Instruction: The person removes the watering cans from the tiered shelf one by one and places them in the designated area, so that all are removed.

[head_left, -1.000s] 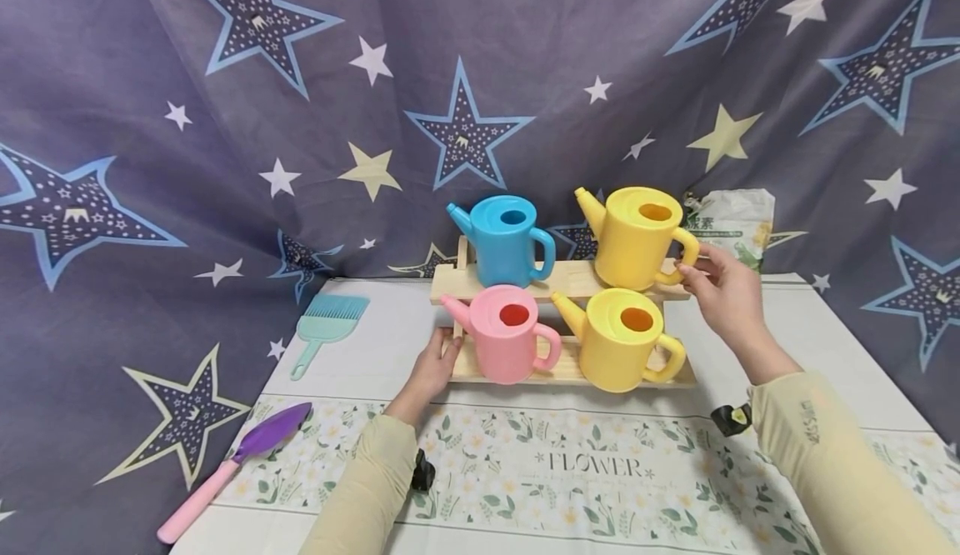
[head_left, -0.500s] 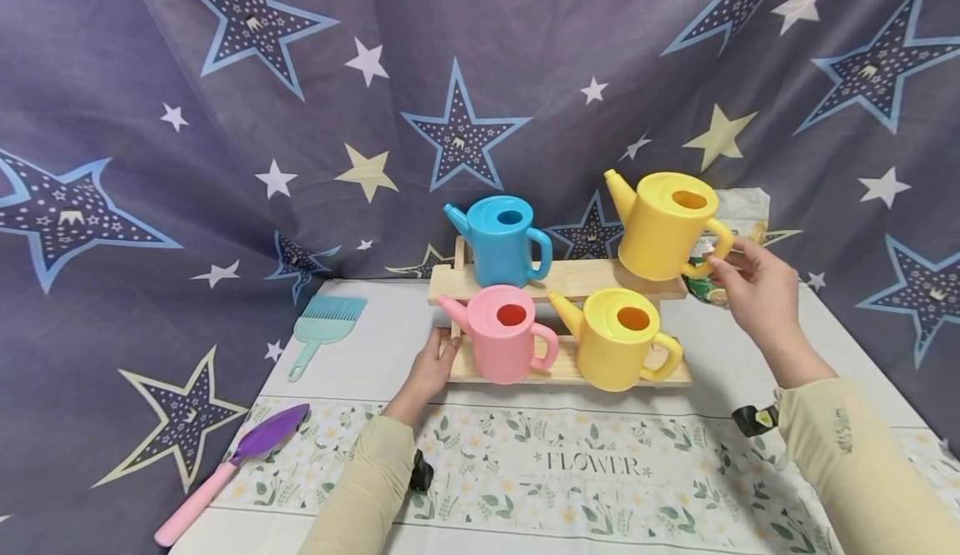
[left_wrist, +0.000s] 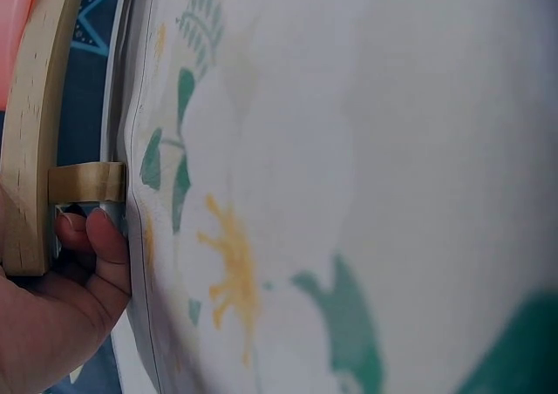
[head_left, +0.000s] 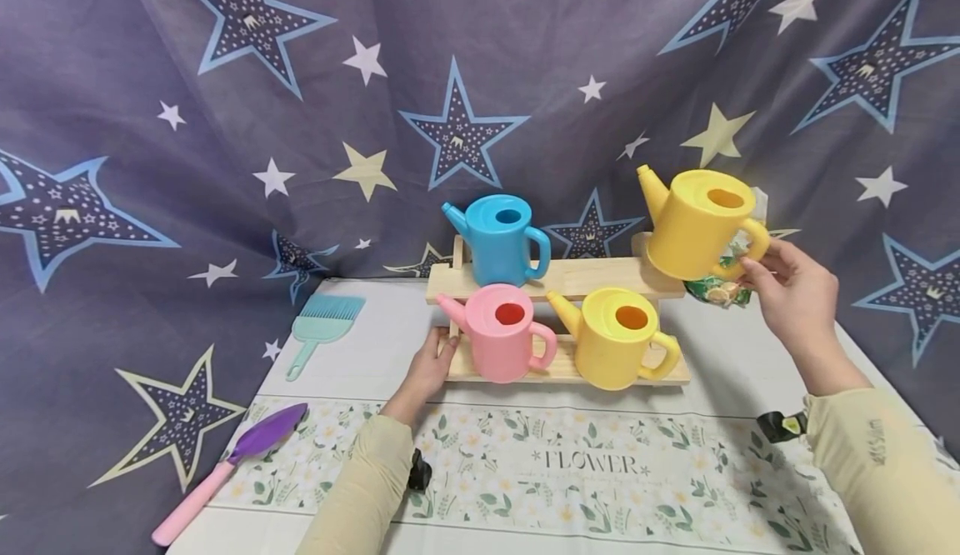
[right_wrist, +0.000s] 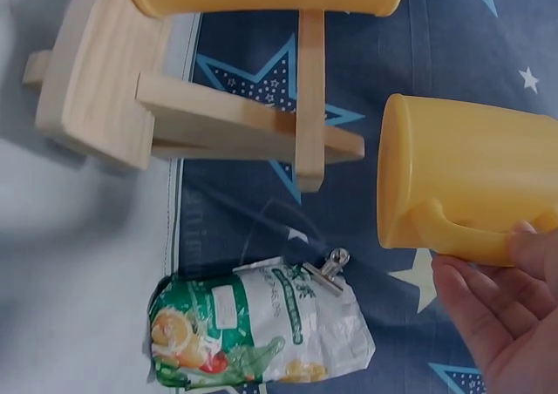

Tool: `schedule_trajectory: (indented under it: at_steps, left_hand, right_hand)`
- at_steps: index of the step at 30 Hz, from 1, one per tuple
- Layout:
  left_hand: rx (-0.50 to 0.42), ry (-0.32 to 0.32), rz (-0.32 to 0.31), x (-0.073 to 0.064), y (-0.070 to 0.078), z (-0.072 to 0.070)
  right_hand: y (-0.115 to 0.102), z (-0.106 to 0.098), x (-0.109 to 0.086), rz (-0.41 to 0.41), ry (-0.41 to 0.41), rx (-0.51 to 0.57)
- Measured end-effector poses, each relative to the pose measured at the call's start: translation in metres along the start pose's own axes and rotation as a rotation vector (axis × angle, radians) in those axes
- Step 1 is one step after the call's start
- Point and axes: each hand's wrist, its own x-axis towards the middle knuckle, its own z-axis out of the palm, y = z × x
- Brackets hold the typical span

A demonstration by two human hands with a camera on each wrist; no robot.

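Observation:
My right hand point(head_left: 798, 301) pinches the handle of a yellow watering can point(head_left: 693, 226), held up at the right end of the wooden two-step shelf point(head_left: 581, 278). In the right wrist view that can point(right_wrist: 471, 172) hangs apart from the shelf point(right_wrist: 105, 71), with thumb and fingers on its handle. My left hand point(head_left: 429, 365) grips the lower left end of the shelf; the left wrist view has curled fingers point(left_wrist: 109, 237) by a wooden crosspiece point(left_wrist: 87, 183). A blue watering can point(head_left: 498, 247) stands on the upper step. On the lower step are a pink watering can point(head_left: 495, 342) and another yellow watering can point(head_left: 609, 351).
Behind the raised can lies a green-and-white bag point(right_wrist: 261, 324) with a metal clip point(right_wrist: 330, 270). A mint brush point(head_left: 318, 330) and a purple trowel point(head_left: 262, 437) with a pink handle lie at the left. A starry curtain point(head_left: 300, 163) hangs behind the table.
The right hand has lifted the yellow watering can off the upper step and carried it to the right. The left hand has stayed at the shelf's left end.

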Motion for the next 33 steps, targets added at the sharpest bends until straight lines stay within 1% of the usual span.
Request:
schedule_trajectory:
  at_steps: [8, 14, 17, 25, 33]
  left_hand:
    - [-0.004, 0.004, 0.004, -0.001, 0.002, -0.001]
    - [-0.002, 0.008, 0.019, -0.001, 0.001, -0.001]
    - [-0.008, 0.007, 0.015, -0.001, 0.001, 0.000]
    - [-0.023, -0.017, -0.011, -0.001, -0.001, 0.001]
    - [-0.019, -0.010, 0.001, -0.001, 0.000, 0.001]
  right_hand:
    - [0.011, -0.011, -0.001, 0.048, 0.014, -0.003]
    - [0.019, -0.017, -0.003, 0.066, 0.028, -0.016]
    - [0.023, -0.020, -0.004, 0.073, 0.036, -0.029]
    - [0.032, -0.026, -0.005, 0.115, 0.026, -0.011]
    - [0.041, -0.028, -0.006, 0.139, 0.022, -0.024]
